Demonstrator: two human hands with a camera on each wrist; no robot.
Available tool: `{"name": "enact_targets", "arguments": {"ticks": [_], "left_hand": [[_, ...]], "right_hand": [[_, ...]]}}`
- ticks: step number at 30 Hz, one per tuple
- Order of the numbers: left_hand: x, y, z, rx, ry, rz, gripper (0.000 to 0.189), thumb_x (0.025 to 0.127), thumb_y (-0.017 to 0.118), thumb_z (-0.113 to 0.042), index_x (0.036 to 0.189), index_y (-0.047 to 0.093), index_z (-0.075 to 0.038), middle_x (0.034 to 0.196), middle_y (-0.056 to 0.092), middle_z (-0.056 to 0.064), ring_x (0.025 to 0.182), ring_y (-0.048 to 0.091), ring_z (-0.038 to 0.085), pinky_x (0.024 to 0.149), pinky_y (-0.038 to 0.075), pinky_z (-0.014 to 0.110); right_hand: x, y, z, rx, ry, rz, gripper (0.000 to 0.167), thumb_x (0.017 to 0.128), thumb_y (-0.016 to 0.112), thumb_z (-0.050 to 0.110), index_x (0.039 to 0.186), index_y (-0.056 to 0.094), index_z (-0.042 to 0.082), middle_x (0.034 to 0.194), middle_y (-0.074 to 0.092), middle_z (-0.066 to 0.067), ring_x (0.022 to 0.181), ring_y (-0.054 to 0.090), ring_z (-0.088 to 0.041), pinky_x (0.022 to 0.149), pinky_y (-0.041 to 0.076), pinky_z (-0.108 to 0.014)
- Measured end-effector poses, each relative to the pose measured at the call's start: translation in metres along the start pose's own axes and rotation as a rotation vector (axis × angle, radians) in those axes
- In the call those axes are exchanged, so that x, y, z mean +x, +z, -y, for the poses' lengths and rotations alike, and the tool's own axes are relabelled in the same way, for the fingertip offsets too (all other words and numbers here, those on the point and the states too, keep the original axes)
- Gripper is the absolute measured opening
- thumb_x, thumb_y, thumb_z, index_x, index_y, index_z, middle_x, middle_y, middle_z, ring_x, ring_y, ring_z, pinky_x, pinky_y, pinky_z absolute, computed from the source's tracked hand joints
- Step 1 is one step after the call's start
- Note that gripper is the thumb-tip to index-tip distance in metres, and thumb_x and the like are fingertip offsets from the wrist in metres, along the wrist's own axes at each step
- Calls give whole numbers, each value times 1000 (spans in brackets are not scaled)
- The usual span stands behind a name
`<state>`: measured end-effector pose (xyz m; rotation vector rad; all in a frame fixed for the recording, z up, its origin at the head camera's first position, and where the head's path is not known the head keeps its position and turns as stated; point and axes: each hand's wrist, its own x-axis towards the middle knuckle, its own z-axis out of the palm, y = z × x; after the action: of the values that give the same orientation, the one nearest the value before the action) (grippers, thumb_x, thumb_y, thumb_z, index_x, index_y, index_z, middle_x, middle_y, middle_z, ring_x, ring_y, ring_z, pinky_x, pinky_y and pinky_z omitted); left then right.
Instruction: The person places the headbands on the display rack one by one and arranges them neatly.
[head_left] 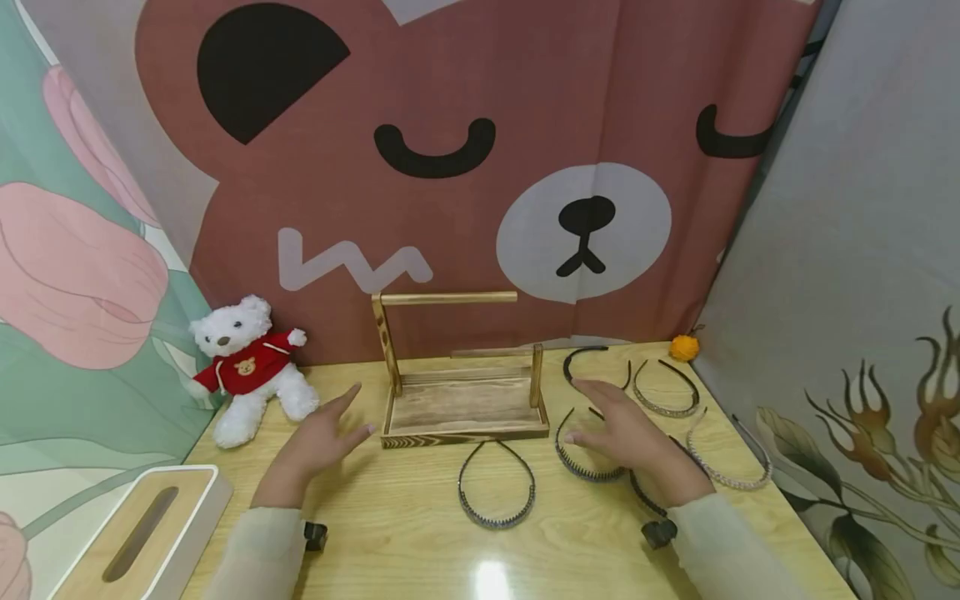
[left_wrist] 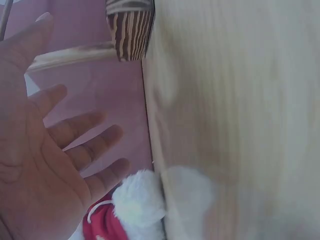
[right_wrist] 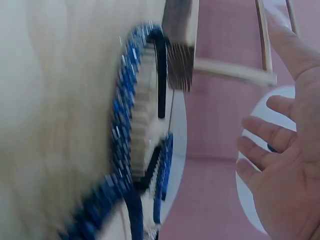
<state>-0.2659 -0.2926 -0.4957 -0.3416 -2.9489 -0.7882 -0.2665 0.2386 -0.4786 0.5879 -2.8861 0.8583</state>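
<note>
A wooden rack (head_left: 461, 437) with a tray base, a tall bar and a lower bar stands at the back middle of the table. My left hand (head_left: 318, 446) hovers to its left, fingers spread and holding nothing; the left wrist view shows its bare palm (left_wrist: 40, 165). On the other side, my right hand (head_left: 630, 433) is held above the headbands, its palm (right_wrist: 290, 175) bare too. Below it lies a dark toothed headband (head_left: 588, 475), seen glittering blue (right_wrist: 122, 110) in the right wrist view. Another dark headband (head_left: 497, 523) lies in front of the rack.
Several more headbands lie at the right, among them a pale one (head_left: 738, 483) and a beaded one (head_left: 678, 412). An orange pompom (head_left: 683, 347) sits in the back right corner. A white teddy bear (head_left: 243, 421) in red and a wood-topped box (head_left: 206, 508) are at the left.
</note>
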Motion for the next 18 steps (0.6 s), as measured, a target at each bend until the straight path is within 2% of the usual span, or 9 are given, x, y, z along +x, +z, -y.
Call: {"name": "enact_targets", "arguments": {"ticks": [4,6,8,15,18], "left_hand": [[3,9,-3,-85,-38,34,87,107,67,-56,175,28,-18,170,44,27,152,46,54,120,43,72],[5,15,-3,-130,-54,53,87,106,67,-57,175,29,-18,168,46,27,152,47,52,120,44,71],[7,20,-3,-173,-62,68,88,106,67,-56,175,30,-17,166,49,27,151,50,51,119,46,69],[12,31,-5,-278,-70,78,82,107,70,-49,173,35,-15,166,51,23,148,54,48,118,48,66],[12,33,-6,-308,-72,89,78,108,70,-44,172,37,-14,166,51,23,145,57,46,117,50,64]], "right_hand": [[-6,14,11,67,19,40,86,93,87,51,165,51,21,168,48,-19,154,45,-50,117,46,-72],[-8,22,15,69,-4,56,80,92,87,51,159,58,18,163,54,-18,150,50,-48,116,49,-69],[-10,29,17,65,-37,61,74,92,88,49,153,63,16,156,61,-14,145,56,-44,114,52,-66],[-10,45,21,30,-249,39,57,89,90,43,134,77,10,133,75,-6,125,71,-33,104,61,-54],[-10,49,26,82,-255,88,49,90,90,38,130,79,11,131,76,-3,123,72,-29,103,62,-51]]}}
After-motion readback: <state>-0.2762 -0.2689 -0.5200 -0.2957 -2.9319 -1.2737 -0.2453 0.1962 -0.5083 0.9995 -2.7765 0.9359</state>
